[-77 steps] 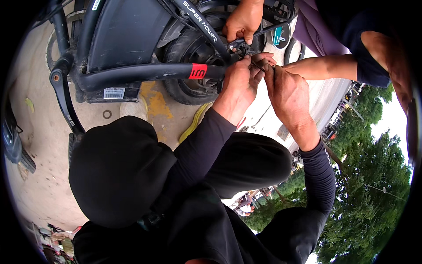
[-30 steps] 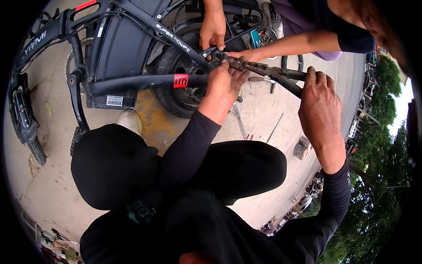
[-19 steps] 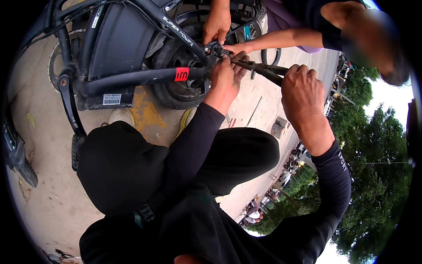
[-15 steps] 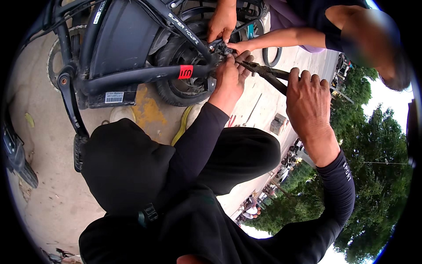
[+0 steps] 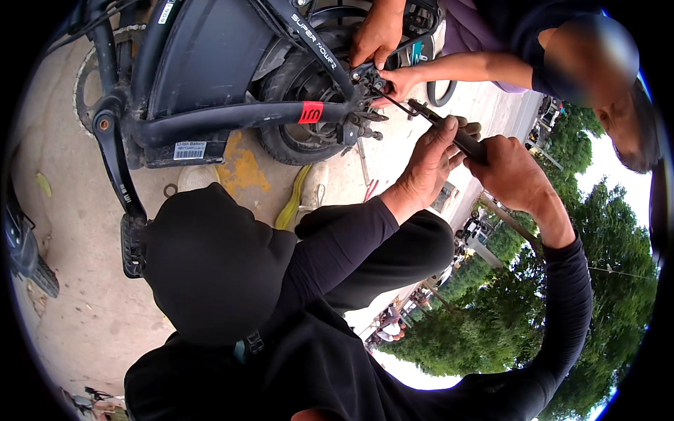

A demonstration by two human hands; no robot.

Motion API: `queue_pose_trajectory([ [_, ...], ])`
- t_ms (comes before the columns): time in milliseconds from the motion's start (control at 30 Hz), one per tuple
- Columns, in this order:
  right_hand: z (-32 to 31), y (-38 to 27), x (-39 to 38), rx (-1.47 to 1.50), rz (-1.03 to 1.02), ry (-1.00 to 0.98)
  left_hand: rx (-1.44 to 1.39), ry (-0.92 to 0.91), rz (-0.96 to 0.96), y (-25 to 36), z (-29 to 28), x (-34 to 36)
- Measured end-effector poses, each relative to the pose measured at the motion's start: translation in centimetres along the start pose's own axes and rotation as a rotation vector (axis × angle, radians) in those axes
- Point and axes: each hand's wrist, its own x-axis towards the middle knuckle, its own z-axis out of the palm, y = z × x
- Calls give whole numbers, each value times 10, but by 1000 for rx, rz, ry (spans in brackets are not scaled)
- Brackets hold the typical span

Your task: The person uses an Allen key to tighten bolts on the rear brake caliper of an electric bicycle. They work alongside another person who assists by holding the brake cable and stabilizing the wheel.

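Dark pliers slant up to the left, with my right hand closed round the ends of the handles. Further up the tool, my left hand is wrapped about it, thumb on top near the jaws. A thin dark strand, perhaps a cable, runs from the jaws to the rear hub parts of a black electric bike. There a co-worker's one hand presses down from above, while the other hand reaches in from the right. Their fingertips hide part of the mechanism.
The bike's black frame tube crosses to the rear tire, with a crank arm at left. My bent knees are close below. The co-worker leans in at upper right. A dark rubber ring lies on the pavement beyond.
My left hand has left the hub parts and moved right onto the pliers. The jaws have shifted slightly away from the hub, with the thin strand now showing between. The co-worker's hands stay at the hub.
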Motion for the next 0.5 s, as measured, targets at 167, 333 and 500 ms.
queue_pose_trajectory([
  [167, 9, 19, -6, 1137, 378, -528, -444, -37, -203, -12, -10, 2],
  [333, -16, -33, -24, -36, 174, 103, -455, 120, -69, 4, 5, 32],
  [500, 82, -66, -48, -934, 297, 566, -459, 216, -57, -9, 8, 29],
])
